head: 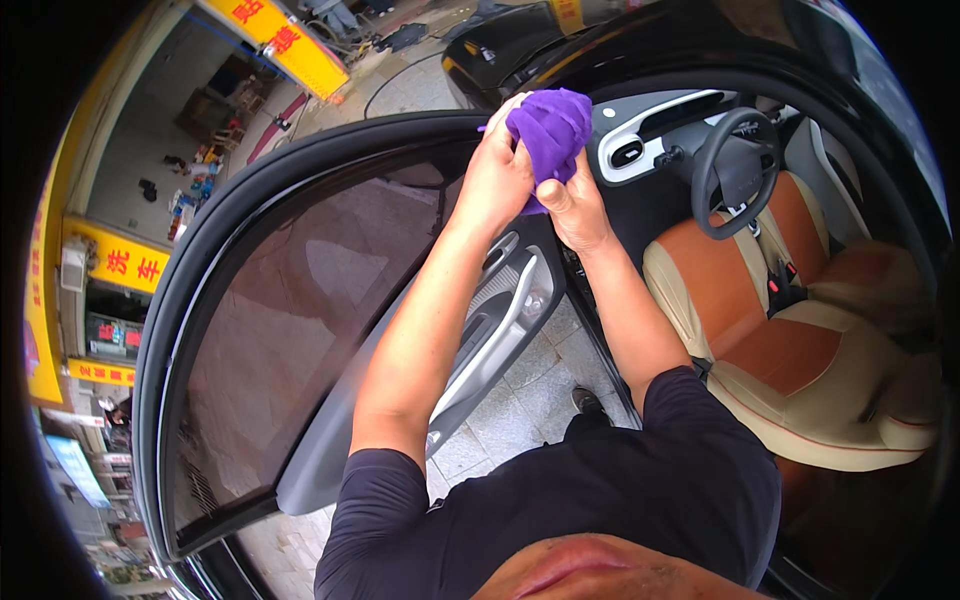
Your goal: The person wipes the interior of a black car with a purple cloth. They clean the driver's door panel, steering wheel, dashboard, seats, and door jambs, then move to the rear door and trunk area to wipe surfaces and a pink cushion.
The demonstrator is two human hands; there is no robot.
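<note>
Both arms stretch out ahead of me, and a bunched purple cloth (553, 131) is gathered between the two hands. My left hand (495, 176) grips it from the left side. On the other side, my right hand (581, 206) holds it with the thumb showing below the folds. Some fingers of both hands are hidden behind the fabric. The cloth is held up near the front hinge side of an open car door (495, 322), between that door and the dashboard (652, 142). Its lower end hangs just under my palms.
A tinted door window (315, 300) fills the left. On the right are the steering wheel (735, 172) and the tan and orange seats (780, 345). Stone paving (517, 397) lies underfoot. Beyond the door, shopfronts bear yellow signs (127, 259); a person's legs (334, 15) show far off.
</note>
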